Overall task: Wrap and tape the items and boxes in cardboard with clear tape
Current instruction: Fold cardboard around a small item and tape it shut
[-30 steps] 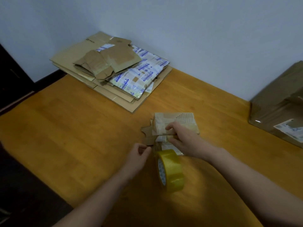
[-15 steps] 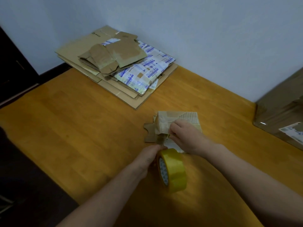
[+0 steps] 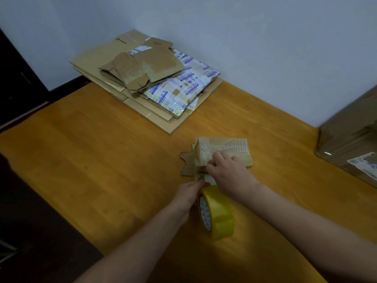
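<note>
Cardboard parcel (image 3: 222,147) on table (image 3: 102,170) pinched by right hand (image 3: 230,174); left hand (image 3: 188,194) fingers curled against upright tape roll (image 3: 219,213), grip unclear.

Packing spot: wooden table (image 3: 102,160), flattened cardboard stack (image 3: 146,70), bare wall (image 3: 265,48).

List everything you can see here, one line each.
table: one, orange-brown wood, under everything.
flattened cardboard stack: one, brown, far side by the wall.
printed mailer bags: count unclear, white and blue, in that stack.
parcel: one, brown cardboard, table centre.
tape roll: one, yellowish clear, on edge, near the parcel.
large box: one, brown, right edge.
left hand: at the roll's top, grip unclear.
right hand: grips the parcel's near edge.
</note>
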